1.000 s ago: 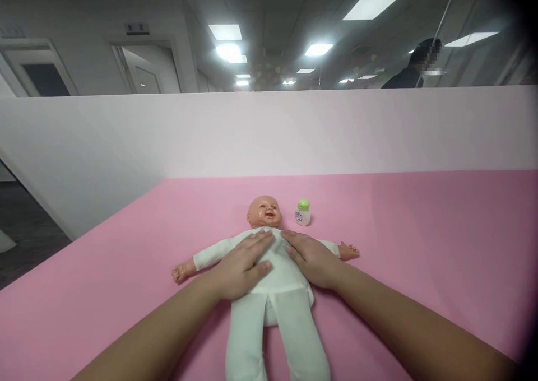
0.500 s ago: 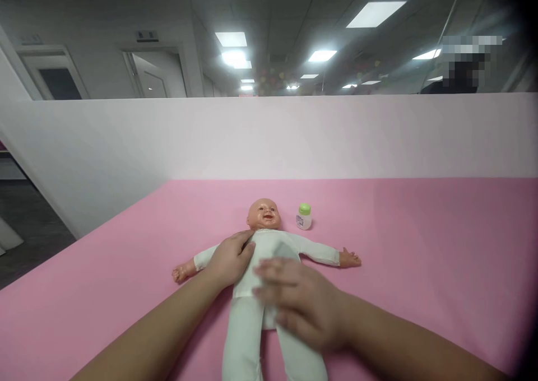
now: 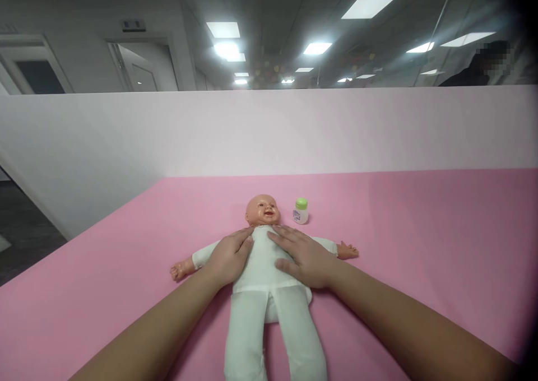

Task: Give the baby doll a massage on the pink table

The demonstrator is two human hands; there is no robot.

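A baby doll [image 3: 264,213] in white clothes lies on its back on the pink surface [image 3: 420,230], arms spread and legs toward me. My left hand [image 3: 229,256] rests flat on the doll's chest at its left side, fingers pointing to the neck. On the right side of the chest lies my right hand [image 3: 303,256], also flat, fingertips just below the chin. Neither hand grips anything. A small white bottle with a green cap [image 3: 301,211] stands upright just right of the doll's head.
A pale partition wall [image 3: 269,131] runs along the far edge of the pink surface. The surface's left edge drops off to a dark floor [image 3: 25,241]. Beyond the partition, a person's dark shape [image 3: 483,70] shows at the upper right.
My right hand slid down to the doll's belly, then came back up onto the chest. My left hand shifted slightly left on the chest. The person behind the partition moved right.
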